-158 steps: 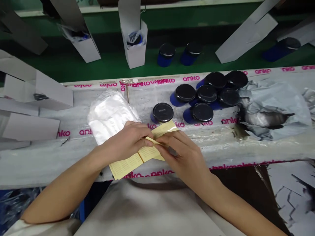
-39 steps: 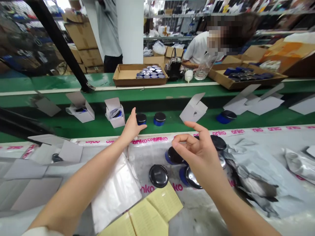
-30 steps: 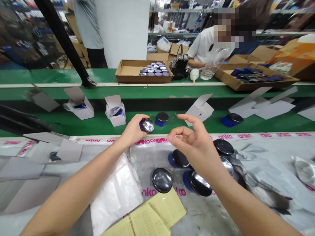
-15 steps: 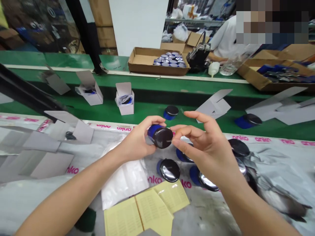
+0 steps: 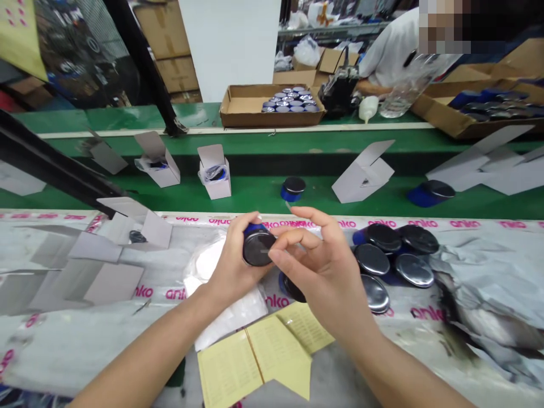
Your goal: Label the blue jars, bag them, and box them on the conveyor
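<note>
The left hand point(image 5: 236, 260) grips a round blue jar point(image 5: 254, 228) with a glossy black lid point(image 5: 257, 249) over the plastic-sheeted bench point(image 5: 63, 340) near its far edge, while the right hand's point(image 5: 323, 272) narrow grip touches the lid.

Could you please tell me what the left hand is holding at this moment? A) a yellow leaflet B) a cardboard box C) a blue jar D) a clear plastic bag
C: the left hand is wrapped around the blue jar, holding it up off the bench.

Light: bright, even, apparently from above.
Glare: white highlights on jar lids point(image 5: 372, 259).
Shadows: soft, faint.
Edges: curved, stretched.
Blur: slight, on far shelves point(image 5: 335, 26).
</note>
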`<state>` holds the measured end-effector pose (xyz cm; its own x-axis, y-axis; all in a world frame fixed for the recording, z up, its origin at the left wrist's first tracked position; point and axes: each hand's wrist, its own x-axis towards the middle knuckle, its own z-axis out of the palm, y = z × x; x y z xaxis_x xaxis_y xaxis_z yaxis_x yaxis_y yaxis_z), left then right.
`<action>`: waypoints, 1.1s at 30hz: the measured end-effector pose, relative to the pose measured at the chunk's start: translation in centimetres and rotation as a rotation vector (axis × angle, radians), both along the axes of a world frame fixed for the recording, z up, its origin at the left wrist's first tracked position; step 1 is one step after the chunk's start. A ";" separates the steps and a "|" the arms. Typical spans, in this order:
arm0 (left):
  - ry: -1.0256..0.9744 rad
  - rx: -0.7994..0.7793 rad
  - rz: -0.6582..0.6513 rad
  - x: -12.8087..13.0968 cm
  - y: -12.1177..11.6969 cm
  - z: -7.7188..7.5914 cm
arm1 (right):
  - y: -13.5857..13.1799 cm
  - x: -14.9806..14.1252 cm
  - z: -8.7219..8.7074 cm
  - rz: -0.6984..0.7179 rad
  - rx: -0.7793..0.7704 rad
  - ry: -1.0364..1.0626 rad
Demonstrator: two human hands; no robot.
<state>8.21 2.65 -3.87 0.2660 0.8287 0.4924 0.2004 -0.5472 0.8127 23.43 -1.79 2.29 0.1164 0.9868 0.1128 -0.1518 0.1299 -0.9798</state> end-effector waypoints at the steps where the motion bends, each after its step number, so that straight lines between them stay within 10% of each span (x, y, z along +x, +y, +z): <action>1: 0.048 0.020 -0.010 -0.2 -0.2 0.1 | -0.1 -0.2 -0.2 0.000 0.004 0.005; 33: -0.211 0.081 -0.001 -0.1 -1.0 -0.2 | -2.0 -2.4 -0.2 -0.151 0.152 -0.293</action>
<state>8.10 1.65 -4.07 0.1512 0.7841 0.6019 0.0301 -0.6123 0.7901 20.99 -3.80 2.05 0.2011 0.9303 0.3066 0.1644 0.2765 -0.9468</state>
